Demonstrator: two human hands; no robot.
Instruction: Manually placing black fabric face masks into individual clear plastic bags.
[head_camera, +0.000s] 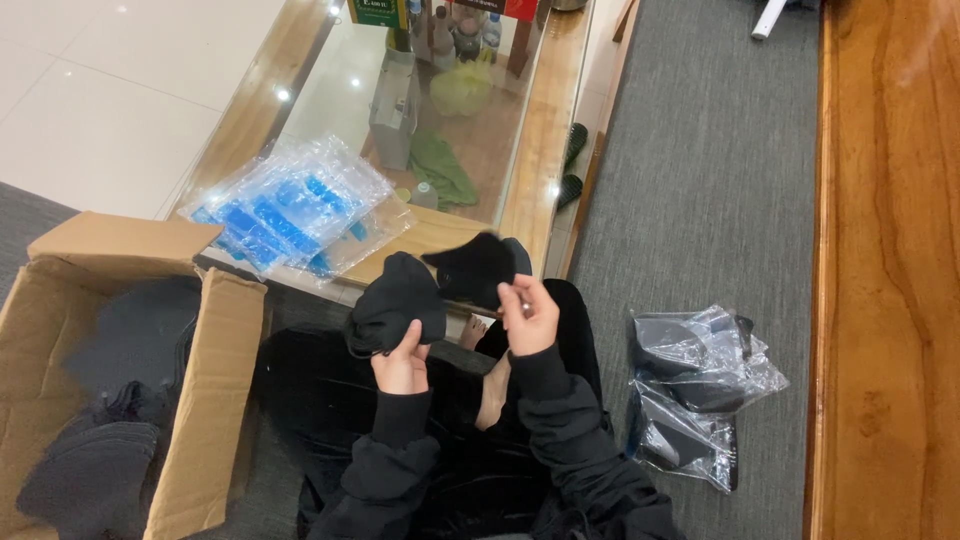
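The left hand (402, 362) is clamped on a black pad (397, 300); the right hand (530, 318) pinches another pad (478, 268). A carton (205, 390) stands left, bagged pads (695, 385) lie right on the carpet.

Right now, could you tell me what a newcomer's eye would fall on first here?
At centre, the left hand and right hand each grip a black fabric piece, raised above the lap. Left of them stands an open cardboard box of dark pieces. A stack of clear packets with blue contents lies on the glass-topped table.
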